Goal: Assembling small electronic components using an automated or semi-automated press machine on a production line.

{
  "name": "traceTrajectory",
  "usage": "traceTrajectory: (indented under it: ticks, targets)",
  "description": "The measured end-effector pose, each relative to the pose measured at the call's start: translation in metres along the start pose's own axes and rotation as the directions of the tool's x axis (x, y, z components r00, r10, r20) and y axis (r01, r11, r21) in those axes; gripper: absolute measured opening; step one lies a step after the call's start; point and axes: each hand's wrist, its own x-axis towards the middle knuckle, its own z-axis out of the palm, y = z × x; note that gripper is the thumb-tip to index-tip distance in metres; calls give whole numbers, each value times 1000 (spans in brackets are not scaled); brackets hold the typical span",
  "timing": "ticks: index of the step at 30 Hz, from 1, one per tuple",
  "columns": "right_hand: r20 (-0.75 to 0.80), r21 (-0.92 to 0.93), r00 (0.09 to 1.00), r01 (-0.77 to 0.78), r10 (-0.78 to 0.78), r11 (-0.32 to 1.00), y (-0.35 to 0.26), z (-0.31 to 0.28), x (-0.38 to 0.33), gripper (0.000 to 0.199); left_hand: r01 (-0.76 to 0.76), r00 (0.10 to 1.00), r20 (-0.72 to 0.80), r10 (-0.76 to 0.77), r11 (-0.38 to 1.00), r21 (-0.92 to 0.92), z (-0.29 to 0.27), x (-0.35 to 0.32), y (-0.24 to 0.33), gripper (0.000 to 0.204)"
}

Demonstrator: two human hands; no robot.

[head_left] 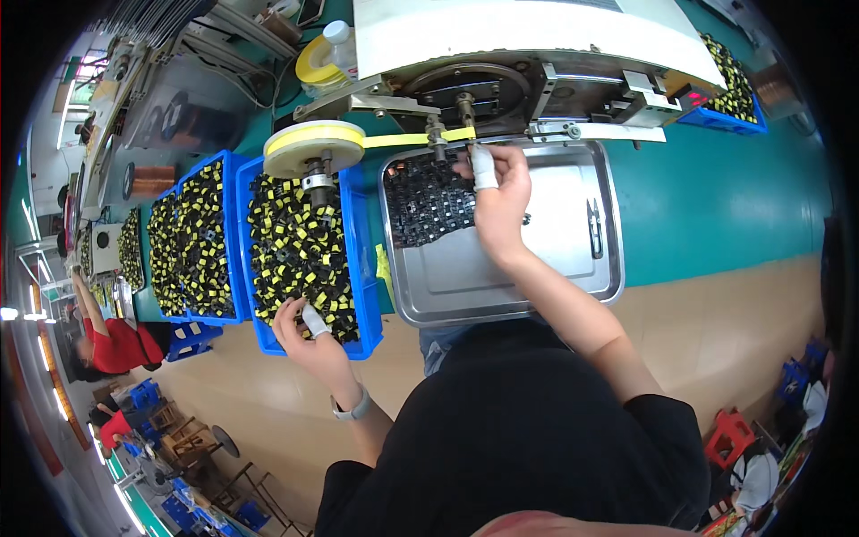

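Note:
My left hand [302, 329], one finger wrapped in white tape, rests at the near edge of a blue bin [365, 268] heaped with small black and yellow parts [300, 246]; whether it holds one is hidden. My right hand [497, 201], index finger taped white, reaches up to the spindle [465, 112] of a taping machine [501, 80], fingers pinched near the yellow tape strip [403, 140]. Below it sits a steel tray [501, 277] with a pile of black parts [428, 199]. A yellow tape reel [313, 143] feeds the machine.
A second blue bin [201, 242] of the same parts stands to the left, another [729, 98] at the far right. Small snips [594, 228] lie in the tray. Copper wire spools [148, 179] and a bottle [338, 49] are at the back. Other people [112, 345] work at the left.

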Motion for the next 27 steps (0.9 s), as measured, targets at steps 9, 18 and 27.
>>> traceTrajectory:
  ticks: [9, 18, 27]
  targets:
    - [249, -358, 965, 13, 82, 934, -33, -44, 7, 27, -104, 994, 48, 95, 965, 242, 17, -16, 9, 38]
    - [72, -992, 994, 64, -79, -106, -28, -167, -18, 39, -205, 977, 12, 213, 923, 327, 23, -20, 17, 27]
    - [-5, -996, 1000, -5, 4, 84, -29, -169, -21, 31, -299, 954, 110, 281, 924, 236, 21, -12, 1, 22]
